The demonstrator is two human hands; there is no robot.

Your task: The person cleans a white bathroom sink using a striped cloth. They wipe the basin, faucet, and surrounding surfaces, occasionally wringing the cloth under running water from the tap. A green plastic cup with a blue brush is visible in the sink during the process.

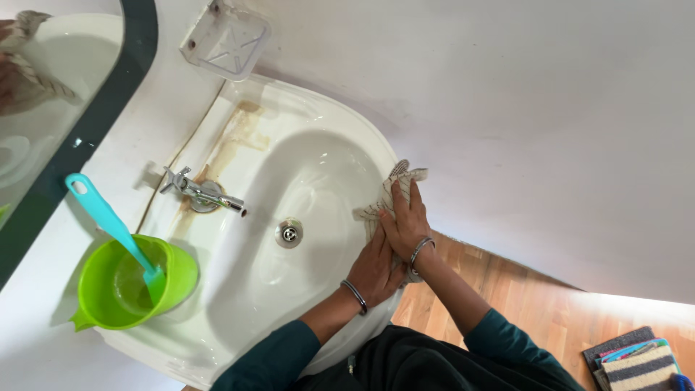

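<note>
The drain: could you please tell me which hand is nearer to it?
Left. The left hand rests on the sink's front rim close to the drain; the right hand presses the cloth farther along.

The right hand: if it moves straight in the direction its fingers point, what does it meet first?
Probably only the cloth under the right hand, on the sink rim; beyond that, the white wall, though depth is unclear.

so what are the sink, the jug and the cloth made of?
Sink: looks like glazed white ceramic, glossy with reflections, rust-stained by the tap.
Jug: likely plastic, translucent lime green.
Cloth: woven fabric, pale with dark stripes, limp under both hands.
</note>
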